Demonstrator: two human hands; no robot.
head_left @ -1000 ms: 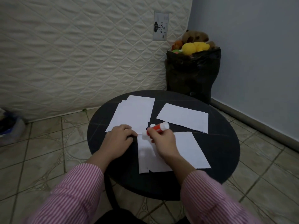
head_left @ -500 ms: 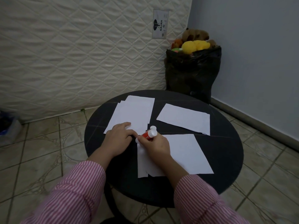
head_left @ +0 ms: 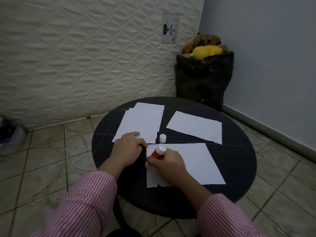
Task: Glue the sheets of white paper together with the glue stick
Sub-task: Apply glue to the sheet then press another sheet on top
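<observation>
Glue stick: the red glue stick point(head_left: 156, 153) sits in the right hand point(head_left: 168, 164), fingers curled round its barrel, white end tilted up and away, tip down on the left edge of the near sheet point(head_left: 193, 161).
Left hand: the left hand point(head_left: 128, 149) rests with loosely bent fingers just left of the grip, pressing the near corner of the left stack point(head_left: 142, 124); it holds nothing.
Doing it well: I judge the stroke should run along the sheet's left margin with light, even pressure, while the other hand pins the paper so it cannot drag or wrinkle.
Cap: one white cap point(head_left: 162, 138) stands upright just beyond the grip.
Count: one glue stick, one cap, three groups of paper; the far-right one point(head_left: 195, 127) lies well beyond the grip. Sheets per group I cannot tell.
Table: one round black table point(head_left: 239, 168).
</observation>
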